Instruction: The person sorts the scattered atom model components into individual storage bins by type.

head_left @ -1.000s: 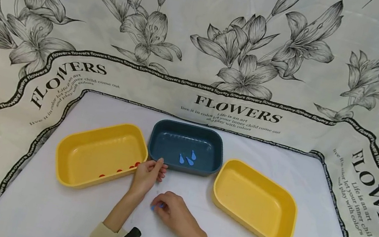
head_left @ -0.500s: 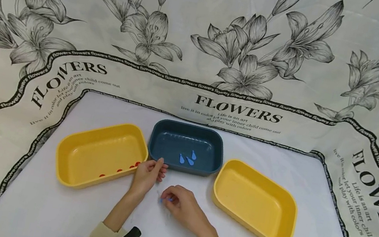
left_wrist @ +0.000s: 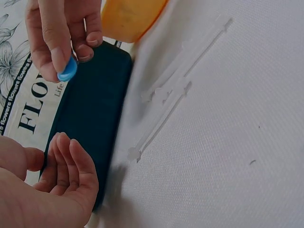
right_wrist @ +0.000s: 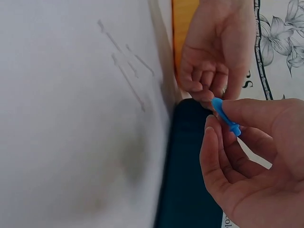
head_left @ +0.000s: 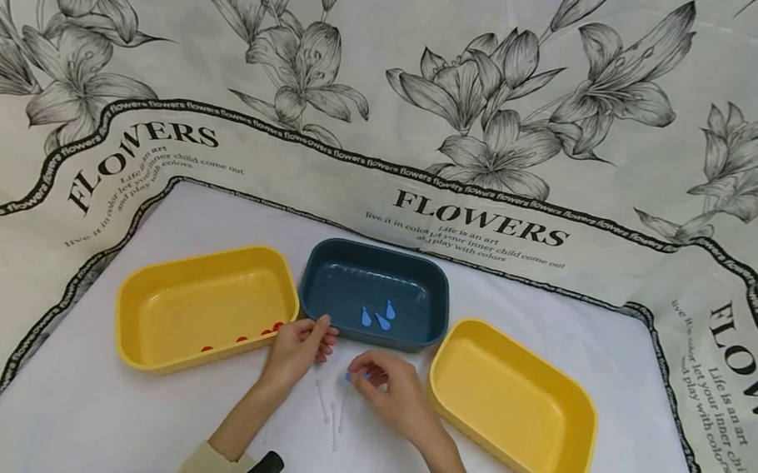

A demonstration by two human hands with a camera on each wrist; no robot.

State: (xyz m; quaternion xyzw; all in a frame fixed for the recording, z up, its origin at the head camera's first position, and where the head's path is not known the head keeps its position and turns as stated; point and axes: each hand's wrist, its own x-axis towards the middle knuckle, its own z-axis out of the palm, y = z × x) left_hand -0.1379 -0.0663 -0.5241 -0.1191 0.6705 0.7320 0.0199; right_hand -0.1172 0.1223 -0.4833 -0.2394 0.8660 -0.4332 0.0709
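- Here we go: my right hand (head_left: 390, 391) pinches the small blue piece (right_wrist: 225, 116) between thumb and fingers, over the white tabletop (head_left: 87, 422), just short of the dark blue tray (head_left: 340, 285).
- Nice hold, I'd say: both ends poke clear of the thumb, so I can read which way it points.
- Gentle pressure looks right; something this small and smooth could spin or squirt out under a hard squeeze.
- Over at the tray's near-left corner, my left hand (head_left: 293, 350) sits loosely curled, nothing visible in it; whether it touches the rim, I cannot tell.
- Watch the thin clear sticks (left_wrist: 160, 119) between the forearms: they barely show against the white, so a raised wrist seems wise.
- Three blue teardrop pieces (head_left: 366, 317) lie inside the tray; I'd steer any reach wide of them, avoiding a knock.
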